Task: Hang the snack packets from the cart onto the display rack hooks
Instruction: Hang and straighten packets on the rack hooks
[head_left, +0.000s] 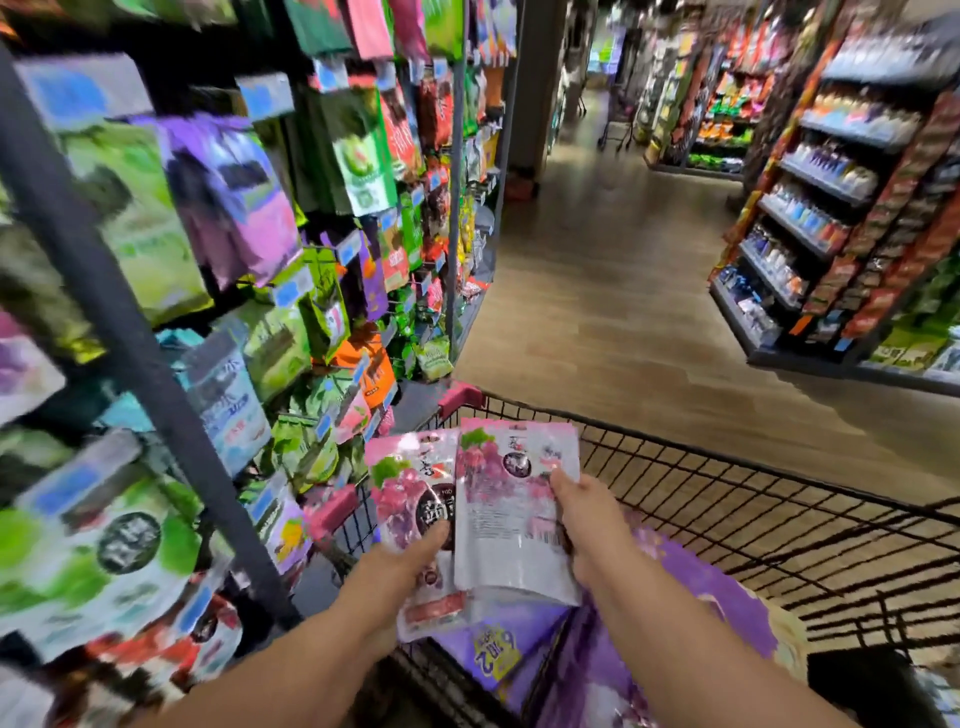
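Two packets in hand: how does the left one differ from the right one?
The left packet shows a grape picture with a dark round label; the right packet shows a white panel with a barcode. The right packet overlaps the left packet's edge and sits higher. Both are pink-purple grape packets held over the cart.

The floor (623, 312) is made of light brown wooden planks and runs down the aisle. On the right stands a dark shelf unit (727, 314) with rows of bottles (831, 166) on several levels. Strips of small red and dark packs (914, 171) hang on its side. Farther back, another shelf (724, 119) carries orange and green bags. A grey pillar (540, 78) rises on the left of the aisle. All is somewhat blurred.
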